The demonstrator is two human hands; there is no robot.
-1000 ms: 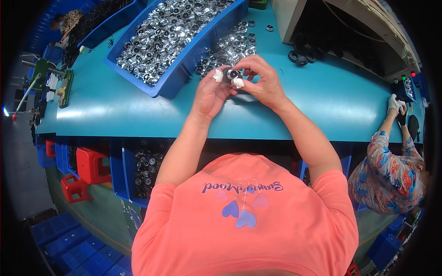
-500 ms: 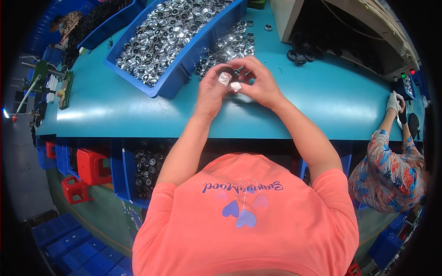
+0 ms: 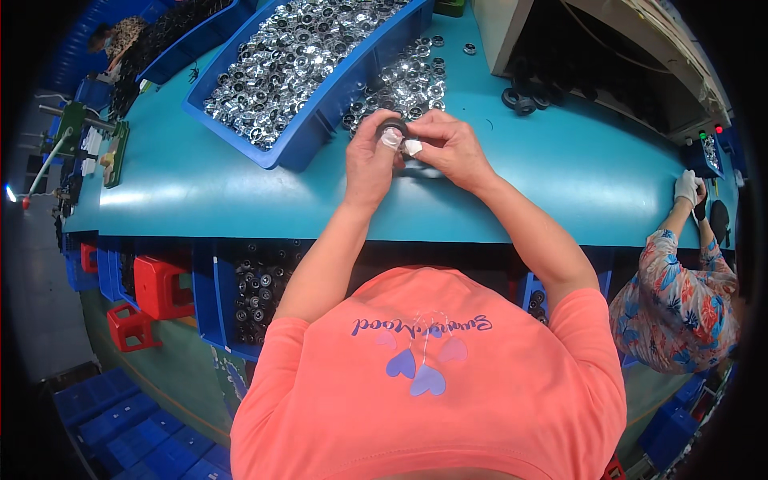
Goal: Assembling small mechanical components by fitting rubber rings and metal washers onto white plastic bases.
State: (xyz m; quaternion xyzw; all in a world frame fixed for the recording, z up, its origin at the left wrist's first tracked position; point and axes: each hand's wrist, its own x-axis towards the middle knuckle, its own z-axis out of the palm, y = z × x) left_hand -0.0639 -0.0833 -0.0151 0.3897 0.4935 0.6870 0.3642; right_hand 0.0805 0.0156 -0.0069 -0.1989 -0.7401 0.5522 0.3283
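My left hand [image 3: 370,164] is closed round a black ring [image 3: 392,126], its thumb wrapped in white tape. Close beside it, my right hand [image 3: 456,152] is also closed, its taped thumb and fingers pressed at the ring's right side. Whether a second part sits inside the ring is hidden by the fingers. Just beyond both hands lies a loose heap of shiny silver and black round parts [image 3: 408,84] on the teal table [image 3: 264,204]. A large blue bin [image 3: 300,148] full of the same parts stands behind and to the left.
A pale box-shaped housing [image 3: 512,32] at the back right has black rings [image 3: 524,104] at its opening. At the far right a co-worker's gloved hand [image 3: 686,186] works at the table. A green hand press [image 3: 116,152] stands at the left end; red stools [image 3: 160,288] are below.
My right fingers have come down from above the ring to its right side, closer to my left hand. The black ring stays in about the same place.
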